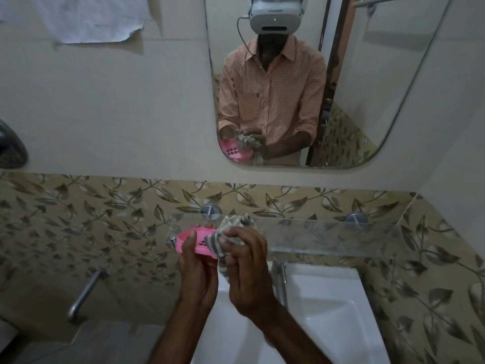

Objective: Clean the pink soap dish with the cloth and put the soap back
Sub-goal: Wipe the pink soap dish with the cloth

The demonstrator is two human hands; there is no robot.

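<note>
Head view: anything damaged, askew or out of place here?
The paper sheet on the upper-left wall has a ragged, torn lower edge that lifts away. No soap is in view. Otherwise normal: the left hand holds the pink soap dish, and the right hand grips the cloth.

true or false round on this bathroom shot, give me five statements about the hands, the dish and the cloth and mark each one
1. The left hand holds the pink soap dish. True.
2. The right hand grips the cloth against the dish. True.
3. The dish sits on the shelf. False: it is held up in front of the glass shelf, not resting on it.
4. The cloth is plain red. False: it is striped grey and pale.
5. A white sink lies below the hands. True.
</note>
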